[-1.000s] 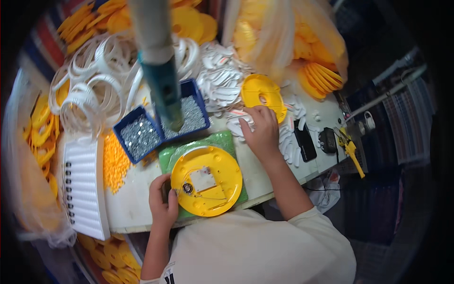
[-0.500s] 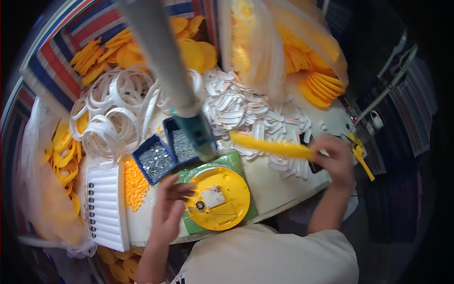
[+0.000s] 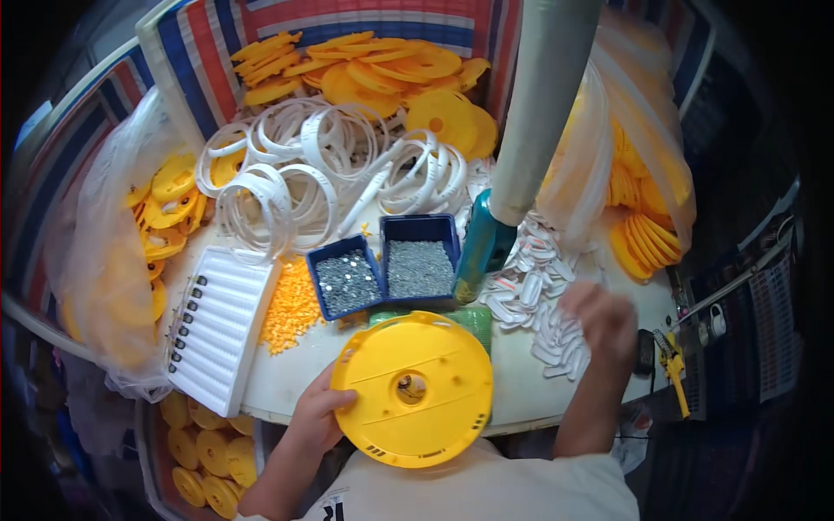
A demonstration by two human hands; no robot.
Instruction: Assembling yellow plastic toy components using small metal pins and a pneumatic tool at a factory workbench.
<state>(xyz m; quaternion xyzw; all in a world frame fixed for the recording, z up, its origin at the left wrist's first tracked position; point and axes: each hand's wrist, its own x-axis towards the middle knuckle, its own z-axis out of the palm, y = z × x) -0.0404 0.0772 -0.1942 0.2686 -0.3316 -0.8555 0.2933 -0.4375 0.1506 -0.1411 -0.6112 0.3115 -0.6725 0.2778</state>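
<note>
A round yellow disc cover [image 3: 373,373] is held up over the front edge of the table by my left hand [image 3: 314,417], its thumb on the top face and its other fingers underneath. The disc has a central hole, raised ribs and small slots near the rim. Behind it, a green pad [image 3: 476,321] shows only in part, and anything lying beneath the disc is hidden. My right hand [image 3: 601,319] is lifted beside the pile of white plastic pieces [image 3: 540,271], apart from the disc. Motion smears its fingers, and I cannot make out anything in them.
Two blue bins [image 3: 350,282] of small metal parts stand behind the disc. Orange pieces [image 3: 290,306] and a white ribbed tray [image 3: 216,334] lie left; white rings [image 3: 282,204] and yellow discs [image 3: 408,65] farther back. A grey post [image 3: 543,113] with a teal end rises beside the bins.
The yellow piece has left my right hand, which is now raised and blurred. My left hand now grips a disc that covers most of the pad. The view has shifted.
</note>
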